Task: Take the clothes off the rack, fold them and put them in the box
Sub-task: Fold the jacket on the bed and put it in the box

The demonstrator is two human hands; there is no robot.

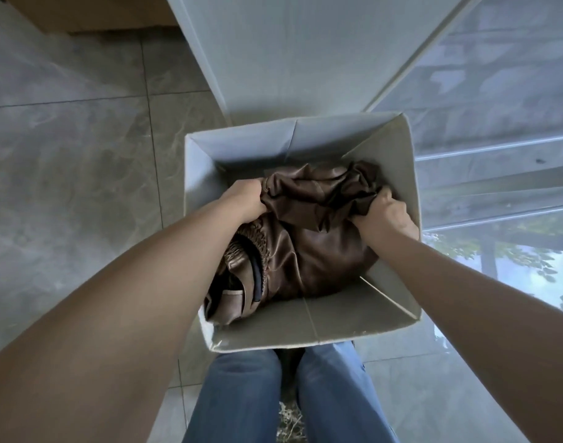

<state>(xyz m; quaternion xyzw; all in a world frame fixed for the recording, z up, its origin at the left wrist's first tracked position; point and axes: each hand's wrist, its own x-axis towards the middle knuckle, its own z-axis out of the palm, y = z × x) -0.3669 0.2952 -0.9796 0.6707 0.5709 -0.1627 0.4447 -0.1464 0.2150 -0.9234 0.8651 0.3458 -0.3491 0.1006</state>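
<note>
- Your left hand [246,199] reaches into the open box [309,327]; its fingers are curled around the left edge of a dark brown garment [321,193] and bunch it.
- Your right hand [385,219] grips the right edge of the same garment, fingers curled into the crumpled fabric; the fingertips are hidden in the folds.
- Between your two sets of fingers the garment lies wrinkled, inside the box near its far wall.
- Below your fingers, a brown leather jacket [305,260] with a ribbed hem fills the bottom of the box.
- The box stands on the tiled floor [82,171], just beyond your knees in blue jeans [242,394].
</note>
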